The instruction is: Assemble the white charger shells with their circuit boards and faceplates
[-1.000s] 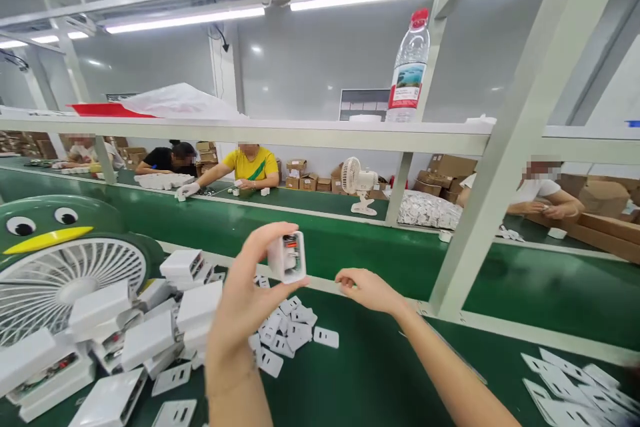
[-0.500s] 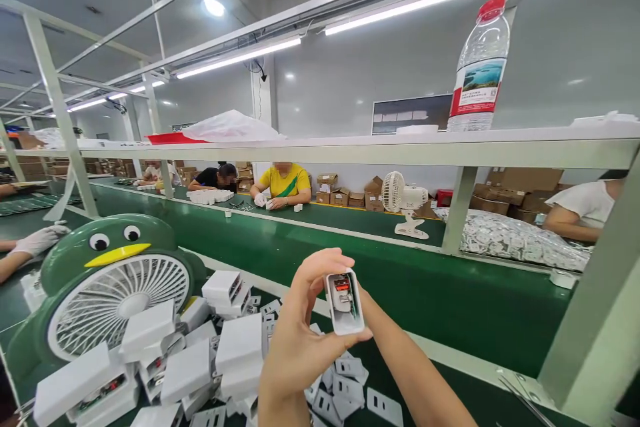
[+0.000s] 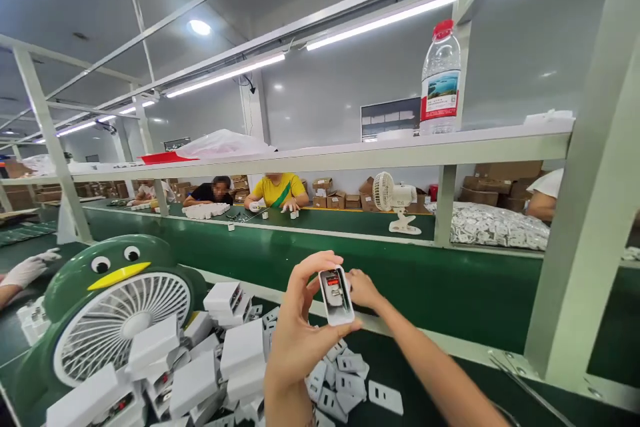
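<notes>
Pinching an open-ended white housing (image 3: 339, 312) between thumb and fingers of the left hand (image 3: 299, 337), holding the right hand (image 3: 365, 290) close beside it, unclear whether touching or gripping, with white cases (image 3: 195, 377) left of the left hand, slotted plates (image 3: 350, 383) below the right hand.

Your left hand (image 3: 296, 345) and right hand (image 3: 364, 289) are bare, with slim fingers (image 3: 315, 262). Your right forearm (image 3: 425, 361) is bare too, slender, widening away from the wrist (image 3: 384, 307). A small mark edges your left wrist (image 3: 286, 400), too unclear to identify.
</notes>
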### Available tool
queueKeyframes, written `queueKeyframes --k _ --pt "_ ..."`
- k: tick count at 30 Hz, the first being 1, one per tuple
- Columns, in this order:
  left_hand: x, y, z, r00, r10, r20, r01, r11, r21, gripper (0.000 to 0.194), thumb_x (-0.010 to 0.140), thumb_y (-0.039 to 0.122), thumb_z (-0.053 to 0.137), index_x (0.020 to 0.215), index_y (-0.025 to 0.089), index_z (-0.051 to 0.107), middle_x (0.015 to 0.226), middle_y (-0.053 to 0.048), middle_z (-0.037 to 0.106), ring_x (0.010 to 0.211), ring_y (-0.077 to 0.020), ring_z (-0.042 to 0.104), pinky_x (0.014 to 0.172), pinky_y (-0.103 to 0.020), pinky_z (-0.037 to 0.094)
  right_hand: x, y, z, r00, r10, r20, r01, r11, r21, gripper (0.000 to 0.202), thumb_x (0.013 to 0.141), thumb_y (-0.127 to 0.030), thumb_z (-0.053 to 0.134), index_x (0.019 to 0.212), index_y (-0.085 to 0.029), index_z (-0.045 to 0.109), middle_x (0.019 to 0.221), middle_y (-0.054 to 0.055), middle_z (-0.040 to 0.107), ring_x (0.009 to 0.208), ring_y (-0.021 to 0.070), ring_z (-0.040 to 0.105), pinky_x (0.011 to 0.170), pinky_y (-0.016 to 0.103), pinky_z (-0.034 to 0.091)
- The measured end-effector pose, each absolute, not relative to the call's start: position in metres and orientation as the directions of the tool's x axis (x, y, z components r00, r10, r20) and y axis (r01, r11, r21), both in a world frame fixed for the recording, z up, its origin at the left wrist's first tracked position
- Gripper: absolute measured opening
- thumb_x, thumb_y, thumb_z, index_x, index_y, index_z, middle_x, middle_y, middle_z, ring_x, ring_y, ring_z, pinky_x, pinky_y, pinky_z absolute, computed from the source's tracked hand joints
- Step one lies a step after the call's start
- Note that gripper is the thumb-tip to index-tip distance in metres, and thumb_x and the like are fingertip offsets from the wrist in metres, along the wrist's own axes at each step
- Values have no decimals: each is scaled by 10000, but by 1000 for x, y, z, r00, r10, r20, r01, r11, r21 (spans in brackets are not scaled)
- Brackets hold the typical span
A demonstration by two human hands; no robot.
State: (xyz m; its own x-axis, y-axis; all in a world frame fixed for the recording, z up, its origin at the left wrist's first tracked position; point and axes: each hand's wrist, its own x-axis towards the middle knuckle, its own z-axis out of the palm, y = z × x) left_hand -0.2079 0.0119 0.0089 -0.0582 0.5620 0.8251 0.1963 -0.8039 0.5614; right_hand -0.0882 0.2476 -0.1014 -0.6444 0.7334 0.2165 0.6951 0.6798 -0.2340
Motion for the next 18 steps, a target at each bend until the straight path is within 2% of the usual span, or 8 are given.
queueKeyframes --k 3,6,10,12,14,18 --pt "-209 12 10 -97 554 827 198 -804 561 595 781 266 909 1268 328 573 1368 -82 588 1227 -290 651 990 -415 615 -30 236 -112 -662 728 180 674 683 -282 371 964 -400 719 1244 -168 648 1294 98 632 1221 293 590 1064 532 472" --pt "-206 12 14 -97 529 843 198 -820 537 600 780 221 900 1275 324 576 1359 -70 588 1157 -263 687 943 -381 636 35 203 -121 -690 713 128 646 686 -336 432 923 -376 762 1287 -176 643 1295 96 640 1232 287 588 1064 492 474" --pt "-194 11 22 -52 541 839 266 -803 534 612 760 211 907 1278 295 593 1329 -80 616 1133 -271 693 906 -369 641 99 152 -118 -699 712 67 645 668 -372 573 916 -381 777 1422 -198 578 1425 107 601 1320 286 555 1119 468 452" --pt "-186 10 25 -9 545 838 300 -798 523 613 754 222 912 1279 296 604 1335 -79 615 1209 -294 656 946 -388 627 122 136 -112 -644 762 68 697 622 -357 524 995 -396 686 1458 -198 540 1486 118 557 1341 290 547 1133 504 446" --pt "-177 8 29 38 547 836 302 -804 512 614 756 236 911 1285 307 609 1356 -74 605 1270 -311 619 986 -414 612 140 124 -109 -555 829 70 776 547 -314 407 1048 -380 610 1404 -186 576 1447 120 581 1301 288 579 1102 527 476" --pt "-157 3 33 126 547 828 295 -817 495 590 790 242 884 1299 329 601 1383 -66 594 1287 -310 608 985 -419 608 150 105 -117 -422 907 15 892 418 -172 253 1026 -339 659 1199 -156 676 1255 94 675 1167 260 652 1022 500 543"
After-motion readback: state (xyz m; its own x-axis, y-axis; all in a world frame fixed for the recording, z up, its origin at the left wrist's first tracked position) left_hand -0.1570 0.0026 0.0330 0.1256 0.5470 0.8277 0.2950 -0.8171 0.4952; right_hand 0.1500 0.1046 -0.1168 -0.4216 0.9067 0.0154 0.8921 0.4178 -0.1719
